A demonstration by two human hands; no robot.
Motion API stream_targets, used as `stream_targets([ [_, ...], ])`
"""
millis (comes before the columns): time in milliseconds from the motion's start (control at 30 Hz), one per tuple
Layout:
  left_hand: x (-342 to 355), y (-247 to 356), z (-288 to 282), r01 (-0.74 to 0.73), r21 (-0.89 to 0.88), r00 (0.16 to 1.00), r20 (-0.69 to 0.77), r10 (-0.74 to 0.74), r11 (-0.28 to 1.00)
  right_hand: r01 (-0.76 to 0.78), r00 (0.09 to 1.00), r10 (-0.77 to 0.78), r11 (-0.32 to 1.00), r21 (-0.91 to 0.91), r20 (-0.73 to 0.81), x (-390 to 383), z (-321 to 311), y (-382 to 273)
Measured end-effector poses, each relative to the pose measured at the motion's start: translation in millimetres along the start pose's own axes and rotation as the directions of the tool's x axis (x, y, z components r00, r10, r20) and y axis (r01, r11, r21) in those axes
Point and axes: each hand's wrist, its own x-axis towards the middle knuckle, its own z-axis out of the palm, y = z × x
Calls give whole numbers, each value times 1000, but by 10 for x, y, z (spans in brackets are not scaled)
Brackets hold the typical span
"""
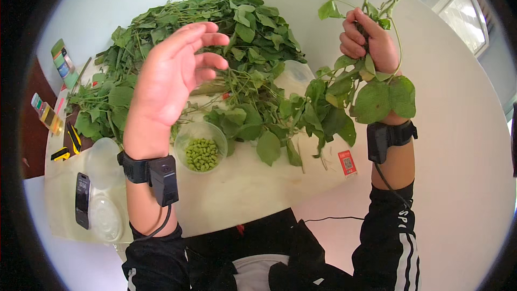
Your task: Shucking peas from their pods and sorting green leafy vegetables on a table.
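My right hand is raised at the right, its fingers wrapped round the stems of a leafy bean plant. The plant's broad green leaves hang down past my wrist, and some stem ends stick up above the fist. My left hand is lifted in front of the plant pile, fingers apart and slightly curled, with nothing in it. Below it on the table stands a clear round tub with shelled green beans in it. A big heap of cut bean plants covers the back of the table.
At the left are a green-capped bottle, a bottle of yellow liquid, yellow-and-black cutters, a phone and a clear lid. A red card lies near the front right. An empty clear tub stands behind the leaves.
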Motion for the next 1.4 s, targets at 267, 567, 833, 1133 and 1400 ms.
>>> stream_targets([
  [267,-58,429,-559,-195,-238,979,-106,174,951,41,999,-13,713,-700,45,521,457,744],
  [567,-95,451,-710,-241,-474,967,-188,170,847,-139,952,274,-16,-990,-139,1020,768,2175],
  [833,-138,498,-719,-267,-466,961,-189,200,843,-223,971,107,99,-970,-212,1114,454,2202],
  [1133,-82,416,-558,-248,-455,965,-189,179,855,-50,978,-65,852,-521,-199,605,-175,963],
  [1400,-48,330,-356,-208,-389,967,-218,130,897,119,987,-134,981,-155,-91,115,-415,48],
])
